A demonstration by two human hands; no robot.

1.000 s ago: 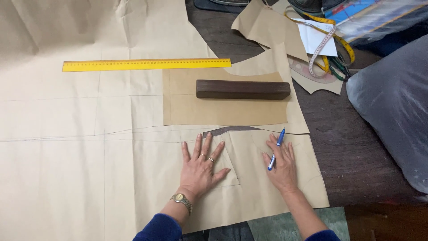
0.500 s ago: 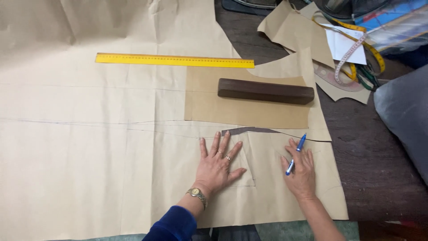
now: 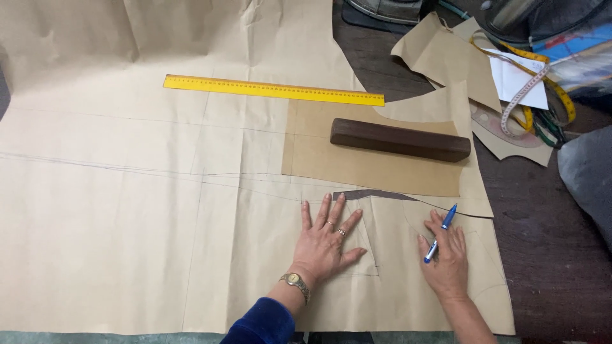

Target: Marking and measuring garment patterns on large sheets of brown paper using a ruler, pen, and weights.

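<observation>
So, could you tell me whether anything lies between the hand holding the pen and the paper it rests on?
Nothing visible does. The right hand lies flat on the brown paper with the blue pen between its fingers. The wooden block and yellow ruler lie farther up the table, apart from both hands.

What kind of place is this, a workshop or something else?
Probably a sewing or pattern-making workroom: large sheets of brown pattern paper with drawn lines cover the table, with a yellow ruler, a tape measure and a pen in the right hand.
</observation>
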